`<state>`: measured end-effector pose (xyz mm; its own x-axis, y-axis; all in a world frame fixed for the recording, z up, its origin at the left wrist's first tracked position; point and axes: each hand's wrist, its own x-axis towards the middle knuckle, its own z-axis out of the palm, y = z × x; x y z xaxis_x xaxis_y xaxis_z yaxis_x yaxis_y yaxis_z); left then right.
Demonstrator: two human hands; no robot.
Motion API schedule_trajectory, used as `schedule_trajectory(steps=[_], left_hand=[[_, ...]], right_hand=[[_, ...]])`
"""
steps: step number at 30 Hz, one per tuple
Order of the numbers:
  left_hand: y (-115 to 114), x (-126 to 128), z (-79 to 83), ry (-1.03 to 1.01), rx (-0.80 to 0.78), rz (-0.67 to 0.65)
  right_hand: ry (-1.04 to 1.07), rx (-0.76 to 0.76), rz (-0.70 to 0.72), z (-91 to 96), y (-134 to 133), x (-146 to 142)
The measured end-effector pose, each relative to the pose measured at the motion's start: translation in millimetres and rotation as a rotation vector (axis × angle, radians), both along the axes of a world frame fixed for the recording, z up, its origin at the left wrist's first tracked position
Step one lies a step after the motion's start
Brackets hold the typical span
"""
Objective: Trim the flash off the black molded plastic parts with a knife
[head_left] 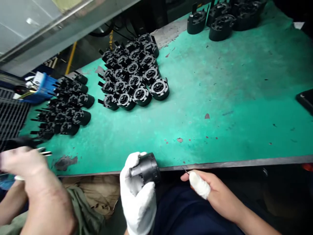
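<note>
My left hand, in a white glove, is wrapped round a black cylindrical plastic housing. The housing lies tilted on its side just over the table's front edge. To the right of it, my right hand is bare apart from a white cover on the thumb. Thumb and fingers pinch a thin, dark, pointed tool, whose tip points up and left, apart from the housing. Most of this tool is hidden in the grip, so its exact kind does not show.
Rows of similar black housings stand on the green table, with another group at left and several at far right. A blue bin holds tools. A co-worker's blurred arm reaches in at left. A dark object lies at right.
</note>
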<state>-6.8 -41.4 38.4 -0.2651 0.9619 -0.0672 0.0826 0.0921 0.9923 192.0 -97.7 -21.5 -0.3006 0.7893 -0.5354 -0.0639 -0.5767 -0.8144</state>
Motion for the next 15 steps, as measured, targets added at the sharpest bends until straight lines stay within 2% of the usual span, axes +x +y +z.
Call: schedule_trajectory(steps=[5, 9, 12, 15], left_hand=[[-0.1, 5.4, 3.1, 0.065, 0.042, -0.119], [-1.8, 5.6, 1.8, 0.203, 0.066, -0.225], [-1.3, 8.3, 3.2, 0.280, 0.082, -0.295], [-1.7, 10.6, 6.4, 0.318, 0.075, -0.352]], right_hand=[[-0.052, 0.126, -0.051, 17.3, 6.3, 7.0], [-0.028, 0.224, -0.104, 40.1, 25.8, 2.2], [0.075, 0.214, -0.129, 55.6, 42.8, -4.9], [0.212, 0.174, -0.149, 59.1, 52.2, -10.2]])
